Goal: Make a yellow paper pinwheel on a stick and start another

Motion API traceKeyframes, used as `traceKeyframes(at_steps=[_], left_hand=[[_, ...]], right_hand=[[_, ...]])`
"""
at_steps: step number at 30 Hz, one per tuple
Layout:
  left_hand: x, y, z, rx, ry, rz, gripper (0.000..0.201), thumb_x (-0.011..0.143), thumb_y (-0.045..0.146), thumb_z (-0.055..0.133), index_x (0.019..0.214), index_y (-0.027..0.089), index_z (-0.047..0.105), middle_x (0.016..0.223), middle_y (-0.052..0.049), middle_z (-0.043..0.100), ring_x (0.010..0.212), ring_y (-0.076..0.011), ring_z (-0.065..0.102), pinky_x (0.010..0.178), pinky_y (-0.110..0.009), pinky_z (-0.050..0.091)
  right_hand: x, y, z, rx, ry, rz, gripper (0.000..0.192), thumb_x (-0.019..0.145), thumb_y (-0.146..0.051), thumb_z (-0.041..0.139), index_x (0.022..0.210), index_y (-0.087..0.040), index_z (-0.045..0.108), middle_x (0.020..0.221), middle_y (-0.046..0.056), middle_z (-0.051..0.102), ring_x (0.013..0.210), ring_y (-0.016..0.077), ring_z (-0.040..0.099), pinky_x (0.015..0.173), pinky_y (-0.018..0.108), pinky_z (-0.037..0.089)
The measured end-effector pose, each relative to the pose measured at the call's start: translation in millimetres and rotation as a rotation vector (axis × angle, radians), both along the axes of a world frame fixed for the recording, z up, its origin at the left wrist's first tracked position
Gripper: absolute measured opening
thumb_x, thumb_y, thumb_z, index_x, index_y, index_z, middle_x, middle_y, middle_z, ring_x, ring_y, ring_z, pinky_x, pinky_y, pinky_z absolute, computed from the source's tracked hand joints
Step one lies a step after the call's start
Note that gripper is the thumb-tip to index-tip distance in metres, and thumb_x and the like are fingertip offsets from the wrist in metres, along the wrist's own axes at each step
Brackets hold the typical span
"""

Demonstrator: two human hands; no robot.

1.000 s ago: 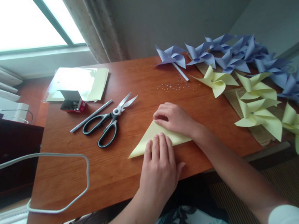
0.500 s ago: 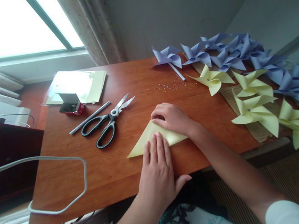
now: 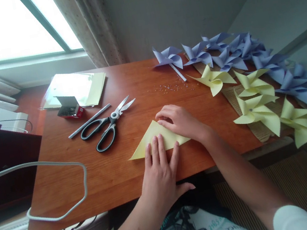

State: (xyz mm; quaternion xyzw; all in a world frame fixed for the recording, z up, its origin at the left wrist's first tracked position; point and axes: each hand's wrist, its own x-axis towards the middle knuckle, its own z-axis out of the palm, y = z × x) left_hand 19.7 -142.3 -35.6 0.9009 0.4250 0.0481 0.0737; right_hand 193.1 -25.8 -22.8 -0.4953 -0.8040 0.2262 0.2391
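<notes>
A sheet of yellow paper (image 3: 143, 145), folded into a triangle, lies on the wooden table in front of me. My left hand (image 3: 160, 172) lies flat on its lower middle, fingers spread and thumb stuck out to the right. At the top corner and right side of the triangle is my right hand (image 3: 179, 120), its fingers curled and its thumb and fingertips close together at the paper's edge. Part of the fold is covered by both hands. Nearest on the left are black-handled scissors (image 3: 108, 124), lying with blades parted.
Left of the scissors lie a grey paper stick (image 3: 89, 121), a small open red box (image 3: 71, 111) and a paper stack (image 3: 97, 88). Yellow pinwheels (image 3: 255, 111) and purple pinwheels (image 3: 229, 60) crowd the right side. Tiny beads (image 3: 174, 87) are scattered behind. A white cable (image 3: 85, 181) loops over the left edge.
My left index finger has spread away from the other fingers to the right. My right fingertips have lifted slightly from the thumb at the top corner. The view has shifted a little.
</notes>
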Motion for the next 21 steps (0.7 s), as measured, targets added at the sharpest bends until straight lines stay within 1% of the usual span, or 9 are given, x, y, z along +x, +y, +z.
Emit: traceKeyframes(at_steps=[2, 4, 6, 8, 11, 14, 18, 21], left_hand=[[0.1, -0.1, -0.3, 0.0, -0.004, 0.002, 0.122, 0.071, 0.085, 0.059, 0.161, 0.011, 0.023, 0.164, -0.035, 0.014, 0.154, -0.0497, 0.011, 0.121, -0.064, 0.016], [0.0, -0.2, -1.3, 0.005, -0.007, 0.005, 0.12, 0.075, 0.084, 0.055, 0.16, 0.005, 0.024, 0.164, -0.035, 0.014, 0.154, -0.0491, 0.012, 0.121, -0.063, 0.015], [-0.2, -0.3, -2.8, 0.013, -0.007, 0.006, 0.119, 0.078, 0.083, 0.051, 0.157, -0.001, 0.026, 0.163, -0.036, 0.016, 0.154, -0.0491, 0.013, 0.122, -0.062, 0.013], [-0.4, -0.5, -4.2, 0.022, -0.007, 0.003, 0.118, 0.079, 0.083, 0.05, 0.155, -0.004, 0.029, 0.162, -0.037, 0.017, 0.153, -0.0497, 0.013, 0.122, -0.062, 0.013], [-0.8, -0.8, -5.4, 0.023, -0.01, -0.003, 0.112, 0.083, 0.08, 0.047, 0.154, -0.004, 0.032, 0.162, -0.037, 0.018, 0.153, -0.0501, 0.013, 0.122, -0.062, 0.013], [-0.8, -1.2, -4.6, 0.013, -0.005, 0.008, 0.108, 0.085, 0.079, 0.046, 0.155, -0.002, 0.031, 0.163, -0.036, 0.017, 0.153, -0.049, 0.012, 0.122, -0.062, 0.014], [-0.5, -1.0, -1.7, -0.004, -0.006, 0.013, 0.109, 0.084, 0.078, 0.048, 0.158, 0.0, 0.026, 0.163, -0.036, 0.016, 0.154, -0.0483, 0.012, 0.122, -0.062, 0.015], [-0.4, 0.0, 0.2, -0.018, -0.035, 0.0, 0.108, 0.082, 0.078, 0.053, 0.16, 0.01, 0.025, 0.163, -0.036, 0.015, 0.153, -0.0498, 0.012, 0.12, -0.064, 0.018]], right_hand=[[5.3, -13.4, 0.8, 0.04, 0.044, -0.063, 0.012, 0.095, -0.016, 0.059, 0.102, -0.018, 0.069, 0.102, 0.008, 0.072, 0.099, 0.0223, 0.064, 0.093, 0.037, 0.05], [8.6, -31.8, -1.0, 0.08, 0.07, -0.131, 0.019, 0.095, -0.016, 0.058, 0.111, -0.019, 0.067, 0.109, 0.009, 0.071, 0.104, 0.0241, 0.064, 0.097, 0.039, 0.05], [9.3, -52.0, -4.8, 0.114, 0.037, -0.177, 0.028, 0.093, -0.017, 0.057, 0.12, -0.021, 0.064, 0.116, 0.01, 0.069, 0.111, 0.027, 0.061, 0.1, 0.044, 0.049], [7.7, -69.8, -9.5, 0.123, -0.029, -0.192, 0.038, 0.091, -0.017, 0.058, 0.128, -0.022, 0.061, 0.124, 0.011, 0.067, 0.116, 0.0299, 0.059, 0.102, 0.048, 0.048], [4.8, -86.7, -15.0, 0.141, -0.134, -0.207, 0.046, 0.09, -0.017, 0.059, 0.135, -0.021, 0.058, 0.134, 0.014, 0.063, 0.122, 0.0334, 0.055, 0.104, 0.052, 0.045], [8.2, -94.3, -18.1, 0.167, -0.173, -0.253, 0.05, 0.089, -0.016, 0.058, 0.138, -0.021, 0.056, 0.137, 0.013, 0.061, 0.123, 0.0341, 0.054, 0.105, 0.053, 0.045], [27.9, -104.0, -21.6, 0.184, -0.181, -0.338, 0.054, 0.086, -0.01, 0.057, 0.138, -0.024, 0.056, 0.134, 0.011, 0.063, 0.119, 0.0334, 0.057, 0.102, 0.054, 0.048], [42.5, -111.0, -20.3, 0.182, -0.203, -0.401, 0.055, 0.086, -0.003, 0.051, 0.137, -0.023, 0.057, 0.131, 0.012, 0.064, 0.117, 0.0322, 0.058, 0.102, 0.053, 0.05]])
